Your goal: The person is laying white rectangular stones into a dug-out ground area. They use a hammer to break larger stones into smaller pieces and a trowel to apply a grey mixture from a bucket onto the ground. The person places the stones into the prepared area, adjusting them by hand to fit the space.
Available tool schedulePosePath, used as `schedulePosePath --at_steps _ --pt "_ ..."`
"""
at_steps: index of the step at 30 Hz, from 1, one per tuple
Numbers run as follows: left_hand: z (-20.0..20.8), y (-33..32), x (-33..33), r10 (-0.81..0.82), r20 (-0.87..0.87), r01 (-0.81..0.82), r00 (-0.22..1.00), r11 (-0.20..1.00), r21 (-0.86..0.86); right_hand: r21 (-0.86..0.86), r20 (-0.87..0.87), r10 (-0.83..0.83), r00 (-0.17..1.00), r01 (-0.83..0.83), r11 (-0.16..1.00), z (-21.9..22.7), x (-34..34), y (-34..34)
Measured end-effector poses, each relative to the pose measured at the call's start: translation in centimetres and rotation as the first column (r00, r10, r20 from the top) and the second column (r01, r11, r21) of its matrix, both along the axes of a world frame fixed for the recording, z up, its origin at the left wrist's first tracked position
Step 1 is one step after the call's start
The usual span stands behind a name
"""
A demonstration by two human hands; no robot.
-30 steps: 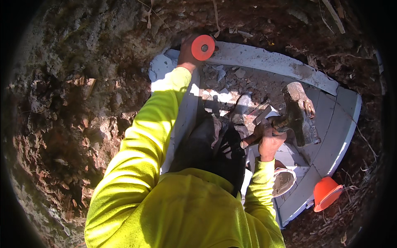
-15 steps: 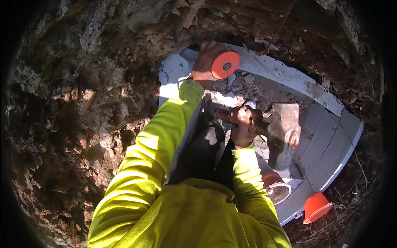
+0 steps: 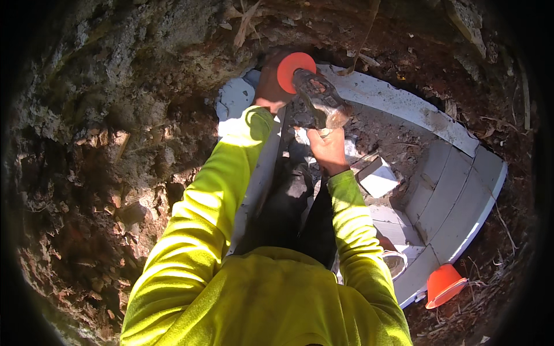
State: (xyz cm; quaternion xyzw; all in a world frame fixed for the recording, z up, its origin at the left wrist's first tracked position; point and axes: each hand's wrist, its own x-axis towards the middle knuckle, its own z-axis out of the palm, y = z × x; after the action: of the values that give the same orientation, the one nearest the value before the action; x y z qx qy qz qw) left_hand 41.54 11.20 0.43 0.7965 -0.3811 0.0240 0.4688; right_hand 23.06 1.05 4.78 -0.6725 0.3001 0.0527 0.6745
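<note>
My left hand is closed on a chisel below its round orange hand guard; the chisel's shaft and tip are hidden beneath the hand. In my closed right hand is a club hammer, its heavy, worn head lying over the chisel's struck end. From this angle the head appears to meet that end. Most of the hammer's handle is hidden by the head and the fist. Under both hands lies broken rubble, with a pale square-edged piece near my right wrist.
A pale curved rim and grey panelled wall enclose the rubble. An orange bucket stands outside at the lower right; a round container sits beside my right forearm. Rough earth banks rise all round. My dark-trousered legs are below.
The hammer has swung from the right up and left onto the chisel's end, my right hand moving with it. The pale piece it hid now shows. My left hand has shifted slightly left.
</note>
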Motion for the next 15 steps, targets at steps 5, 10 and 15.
schedulePosePath --at_steps 5,10,15 --pt "0.0 1.5 0.1 0.047 -0.105 -0.028 0.993 0.985 0.171 -0.341 0.248 -0.005 0.969 0.092 0.935 2.1 -3.1 -0.6" --pt "0.9 0.6 0.3 -0.022 -0.061 0.028 0.998 0.996 0.089 0.427 0.653 -0.5 0.569 0.269 0.863 5.1 -0.5 0.8" --pt "-0.7 -2.5 -0.6 -0.243 0.031 0.209 0.97 0.886 0.413 -0.076 0.159 -0.087 0.983 0.1 0.992 -1.9 -2.8 0.1"
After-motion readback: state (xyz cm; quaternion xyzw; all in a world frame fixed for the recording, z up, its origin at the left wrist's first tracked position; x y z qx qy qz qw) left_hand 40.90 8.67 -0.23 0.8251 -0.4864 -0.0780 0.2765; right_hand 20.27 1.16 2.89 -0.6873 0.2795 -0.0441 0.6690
